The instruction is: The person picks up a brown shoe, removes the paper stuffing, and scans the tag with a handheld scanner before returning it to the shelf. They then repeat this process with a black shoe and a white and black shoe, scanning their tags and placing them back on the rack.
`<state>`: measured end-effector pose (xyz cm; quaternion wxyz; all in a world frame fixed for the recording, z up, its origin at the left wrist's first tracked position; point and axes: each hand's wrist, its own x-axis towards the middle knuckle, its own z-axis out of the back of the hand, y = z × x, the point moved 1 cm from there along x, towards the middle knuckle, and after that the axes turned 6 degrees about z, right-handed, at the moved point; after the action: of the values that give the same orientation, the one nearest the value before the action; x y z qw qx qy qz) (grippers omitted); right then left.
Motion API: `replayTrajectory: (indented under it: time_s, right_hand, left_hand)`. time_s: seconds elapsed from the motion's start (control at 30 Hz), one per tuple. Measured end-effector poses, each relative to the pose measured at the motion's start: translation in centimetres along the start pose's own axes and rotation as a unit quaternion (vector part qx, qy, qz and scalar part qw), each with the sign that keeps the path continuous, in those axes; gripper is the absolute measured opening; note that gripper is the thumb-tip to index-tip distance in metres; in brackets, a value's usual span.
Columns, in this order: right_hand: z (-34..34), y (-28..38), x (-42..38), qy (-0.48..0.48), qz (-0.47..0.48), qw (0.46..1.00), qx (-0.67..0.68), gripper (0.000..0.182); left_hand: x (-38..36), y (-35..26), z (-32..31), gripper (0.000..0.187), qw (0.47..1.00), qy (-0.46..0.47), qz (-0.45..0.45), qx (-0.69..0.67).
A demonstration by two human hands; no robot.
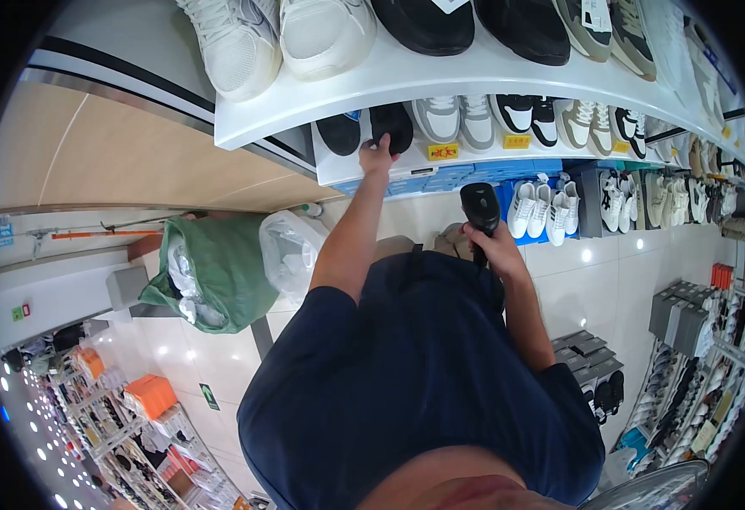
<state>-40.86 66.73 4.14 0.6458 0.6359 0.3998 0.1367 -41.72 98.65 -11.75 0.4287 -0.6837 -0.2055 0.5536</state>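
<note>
My left hand (378, 159) reaches up to the lower shelf, its fingers closed on the near end of a black shoe (392, 124). The matching black shoe (339, 134) sits just to the left, with a bit of blue showing inside. In front of my body, my right hand (498, 246) is wrapped around the handle of a black handheld barcode scanner (479, 206), whose head points toward the shelf. A grey and white sneaker (437, 119) stands to the right of the shoe I touch.
Several shoes stand on the white upper shelf (508, 72), which overhangs the lower one. Yellow price tags (443, 152) line the lower edge. Beside me on the floor are a green sack (228, 263) and a clear plastic bag (290, 251). White sneakers (522, 208) rest on blue boxes at right.
</note>
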Motion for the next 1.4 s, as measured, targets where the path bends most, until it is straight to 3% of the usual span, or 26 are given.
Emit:
replayTrajectory:
  time_s: [0.13,0.23,0.27,0.3,0.43,0.53,0.57,0.63,0.8,0.87,0.9,0.97,1.17,1.3,1.4]
  right_hand:
    - [-0.4,0.4,-0.1,0.003,0.004,1.0,-0.006,0.021]
    - [-0.5,0.6,-0.1,0.005,-0.001,1.0,-0.011,0.019]
    - [-0.6,0.7,-0.2,0.005,0.003,1.0,-0.014,0.018]
    - [-0.6,0.7,-0.3,0.004,0.008,1.0,-0.017,0.017]
    - [-0.6,0.7,-0.4,0.004,0.011,1.0,-0.021,0.016]
    - [-0.5,0.5,-0.6,0.005,0.017,0.999,-0.033,0.015]
    - [-0.5,0.4,-0.8,-0.001,0.015,0.999,-0.038,0.014]
    - [-0.7,0.5,-1.2,-0.011,0.013,0.999,-0.043,0.014]
    - [-0.2,0.7,-2.6,-0.019,0.018,0.997,-0.068,0.017]
    - [-0.4,0.9,-2.9,-0.033,0.022,0.996,-0.082,0.017]
    - [-0.6,1.1,-3.1,-0.045,0.024,0.994,-0.093,0.017]
    - [-0.7,1.3,-3.3,-0.041,0.013,0.995,-0.089,0.017]
    - [-2.0,1.7,-3.2,-0.031,0.024,0.996,-0.085,0.018]
    - [-3.4,4.4,-3.2,-0.021,0.048,0.996,-0.074,0.021]
    - [-3.8,5.0,-2.6,-0.057,0.125,0.991,0.002,0.032]
  left_hand:
    - [-0.3,-0.7,0.7,0.066,1.0,0.013,0.009,0.004]
    - [-0.4,-1.0,2.8,0.075,0.993,0.002,0.061,0.103]
    - [-0.1,-0.7,3.6,0.079,0.978,-0.117,-0.069,0.161]
    - [-0.5,-1.2,4.2,0.083,0.928,-0.231,-0.197,0.214]
    - [1.1,-4.2,6.7,0.092,0.877,-0.316,-0.298,0.204]
    - [4.7,-6.1,7.1,0.116,0.899,-0.251,-0.25,0.258]
    - [5.5,-6.4,7.1,0.116,0.899,-0.247,-0.252,0.258]
    - [6.2,-6.9,6.9,0.117,0.931,-0.151,-0.252,0.216]
    - [6.7,-6.5,7.1,0.106,0.932,-0.169,-0.249,0.204]
    - [4.5,-6.0,7.4,0.087,0.913,-0.211,-0.299,0.18]
    - [3.1,-5.7,7.8,0.087,0.913,-0.213,-0.299,0.179]
    - [-0.5,-5.3,8.7,0.076,0.944,-0.096,-0.307,0.075]
    - [-15.2,-2.4,12.7,0.05,0.975,0.102,-0.193,-0.033]
    - [-22.6,-0.3,15.8,0.054,0.977,0.198,-0.079,-0.001]
    - [-26.8,-2.5,16.0,0.062,0.958,0.278,-0.075,0.005]
